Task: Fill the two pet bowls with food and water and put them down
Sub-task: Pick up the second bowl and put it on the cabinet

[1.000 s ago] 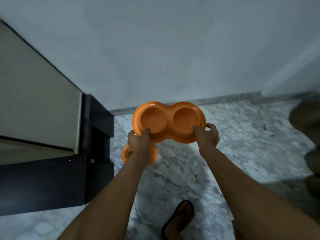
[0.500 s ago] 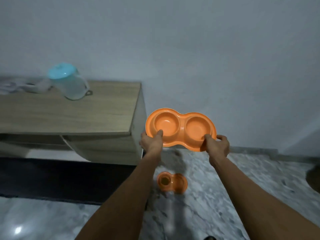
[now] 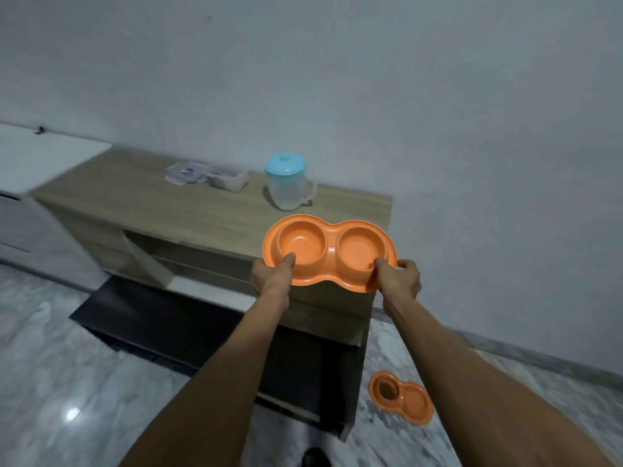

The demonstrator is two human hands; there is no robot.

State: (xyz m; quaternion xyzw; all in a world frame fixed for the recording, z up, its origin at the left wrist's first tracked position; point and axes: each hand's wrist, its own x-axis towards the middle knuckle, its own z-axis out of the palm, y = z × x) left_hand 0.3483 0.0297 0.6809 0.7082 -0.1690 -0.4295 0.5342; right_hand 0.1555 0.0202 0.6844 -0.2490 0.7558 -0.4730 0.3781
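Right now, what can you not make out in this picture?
All in the head view:
1. Left hand: its fingers, hidden under the held bowl.
2. Jug: water level, hidden by its cloudy wall.
3. Boxes on the cabinet: contents, blurred.
4. Floor bowl: whether its paler cup holds water, too small.

Floor bowl [image 3: 416, 404], dark contents indistinct

Wooden cabinet [image 3: 168, 210] bears a teal-lidded jug [image 3: 287, 188] and perhaps two clear boxes [image 3: 187, 172]; marble floor [image 3: 67, 365] bears an orange double bowl [image 3: 401, 397].
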